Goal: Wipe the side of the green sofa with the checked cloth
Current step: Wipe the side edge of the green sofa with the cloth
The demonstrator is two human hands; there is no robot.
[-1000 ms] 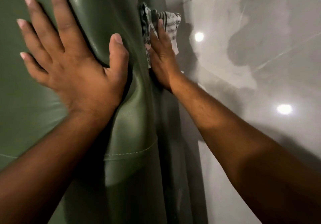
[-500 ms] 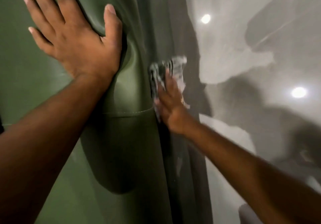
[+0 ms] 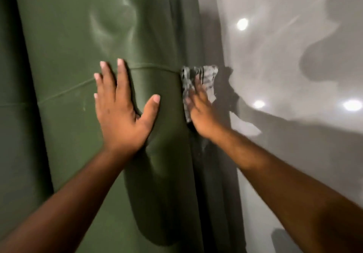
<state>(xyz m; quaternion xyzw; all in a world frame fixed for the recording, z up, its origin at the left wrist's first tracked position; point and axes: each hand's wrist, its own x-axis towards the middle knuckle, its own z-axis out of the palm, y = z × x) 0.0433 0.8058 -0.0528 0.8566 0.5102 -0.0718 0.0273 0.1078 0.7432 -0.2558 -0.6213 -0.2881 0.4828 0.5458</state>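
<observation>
The checked cloth (image 3: 198, 84) is pressed flat against the green sofa (image 3: 78, 36) side by the right hand (image 3: 202, 113), fingers straight, while the left hand (image 3: 121, 111) is laid open on the cushion.

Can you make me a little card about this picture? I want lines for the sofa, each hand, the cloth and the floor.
sofa: green sofa, smooth and padded, with a stitched seam across it
steadying hand: left hand, flat on the sofa's rounded part, fingers spread
wiping hand: right hand, straight fingers pressing the checked cloth against the sofa's side
cloth: crumpled, dark and light checks, partly under the fingers
floor: grey floor, shiny, with bright light spots and shadows
</observation>
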